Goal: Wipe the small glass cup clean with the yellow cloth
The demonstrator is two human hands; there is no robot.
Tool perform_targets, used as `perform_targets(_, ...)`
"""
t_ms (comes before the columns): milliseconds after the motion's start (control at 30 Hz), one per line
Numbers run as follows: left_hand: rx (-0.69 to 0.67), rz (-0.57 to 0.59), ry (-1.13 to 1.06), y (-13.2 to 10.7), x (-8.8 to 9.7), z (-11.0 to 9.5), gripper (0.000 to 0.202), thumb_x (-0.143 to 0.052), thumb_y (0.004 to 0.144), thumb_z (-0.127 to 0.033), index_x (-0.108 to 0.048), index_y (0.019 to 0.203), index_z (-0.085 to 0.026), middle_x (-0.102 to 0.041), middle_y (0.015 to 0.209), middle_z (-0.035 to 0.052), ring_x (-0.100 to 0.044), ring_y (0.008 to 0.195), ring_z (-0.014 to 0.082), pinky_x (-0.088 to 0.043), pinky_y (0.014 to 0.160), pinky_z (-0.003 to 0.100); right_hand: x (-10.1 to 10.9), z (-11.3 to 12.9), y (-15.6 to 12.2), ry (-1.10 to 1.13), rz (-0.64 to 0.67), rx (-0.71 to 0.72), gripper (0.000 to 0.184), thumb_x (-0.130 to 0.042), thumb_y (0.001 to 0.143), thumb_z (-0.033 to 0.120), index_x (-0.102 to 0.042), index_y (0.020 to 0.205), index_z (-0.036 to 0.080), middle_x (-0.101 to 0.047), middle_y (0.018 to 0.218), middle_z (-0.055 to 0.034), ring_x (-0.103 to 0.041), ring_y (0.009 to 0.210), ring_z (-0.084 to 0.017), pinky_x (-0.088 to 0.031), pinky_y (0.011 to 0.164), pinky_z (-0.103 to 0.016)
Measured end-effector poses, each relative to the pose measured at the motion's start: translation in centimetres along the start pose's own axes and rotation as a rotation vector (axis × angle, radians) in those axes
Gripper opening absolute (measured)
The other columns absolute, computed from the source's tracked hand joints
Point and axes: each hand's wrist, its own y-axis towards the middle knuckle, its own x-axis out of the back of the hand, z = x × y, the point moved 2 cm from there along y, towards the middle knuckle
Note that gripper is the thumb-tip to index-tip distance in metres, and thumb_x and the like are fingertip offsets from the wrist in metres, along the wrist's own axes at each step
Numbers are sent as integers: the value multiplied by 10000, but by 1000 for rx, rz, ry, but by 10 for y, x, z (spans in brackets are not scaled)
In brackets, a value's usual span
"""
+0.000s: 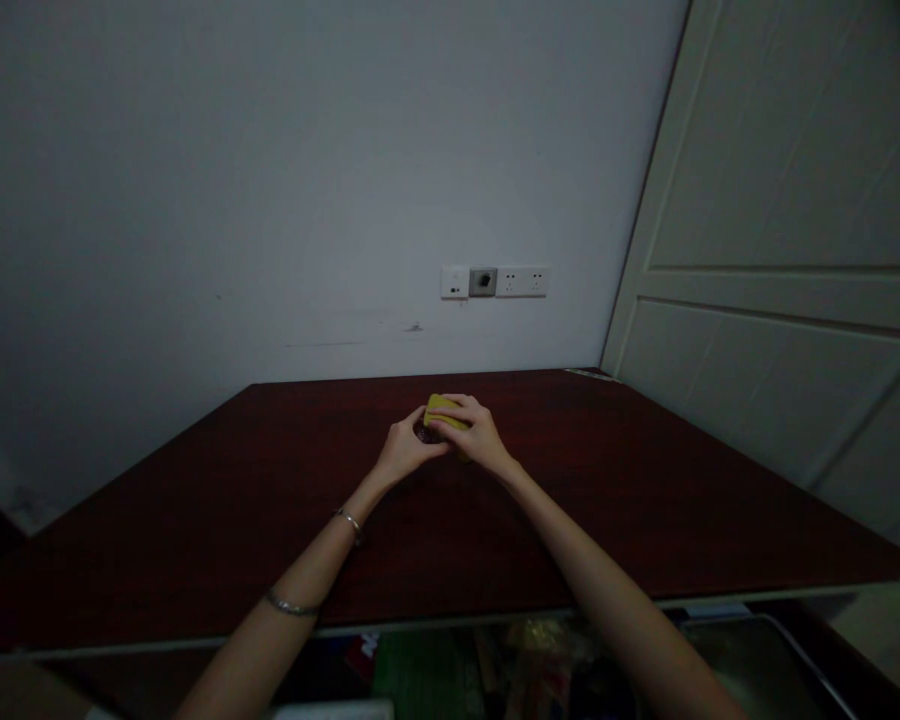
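Both my hands meet over the middle of the dark red table (330, 560), toward its far side. My right hand (480, 432) is closed on a yellow sponge-like block (441, 404), with fingers along its top and side. Curled around a small dark, glossy object (424, 433) is my left hand (405, 447), its thumb and fingers on either side. The yellow block sits against the upper part of that object. Most of the dark object is hidden by my hands, so its kind does not show. Two bracelets circle my left forearm.
A white wall stands behind the table, with a row of sockets (521, 282). A pale panelled door (780, 250) rises at the right. Below the near edge lies an open space with a green item (420, 675) and other clutter. A thin strip (591, 375) lies at the far right corner.
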Motion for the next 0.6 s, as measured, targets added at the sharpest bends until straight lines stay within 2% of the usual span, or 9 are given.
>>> perform_targets(133, 10, 14, -11, -2, -1, -4, 649, -747, 535, -399, -559, 1119, -184, -662, 928, 42, -602, 822, 187, -466, 766, 281, -1, -5, 3, 63, -85, -125, 199, -631, 729, 335, -706, 898, 260, -677, 960, -46, -607, 910, -198, -461, 855, -351)
perform_targets(233, 24, 20, -15, -3, -1, -5, 642, -754, 523, -379, -563, 1105, -186, -660, 928, 42, -599, 841, 196, -464, 773, 287, 0, -7, 4, 111, -67, -139, 208, -633, 725, 336, -709, 893, 241, -684, 940, -51, -616, 904, -196, -465, 852, -338)
perform_targets(433, 33, -30, -43, -1, 1, -2, 625, -744, 534, -385, -570, 1084, -144, -650, 870, 38, -586, 772, 179, -465, 693, 265, 2, 0, 4, 79, 54, -20, 181, -667, 699, 317, -710, 871, 281, -634, 1070, -38, -569, 1006, -203, -431, 904, -367)
perform_targets(600, 60, -23, -132, 1, -1, -2, 625, -757, 529, -379, -574, 1075, -135, -645, 835, 34, -583, 721, 156, -478, 643, 251, 1, -5, 6, 218, -51, -150, 224, -628, 730, 341, -703, 912, 235, -678, 998, -57, -608, 959, -205, -452, 892, -362)
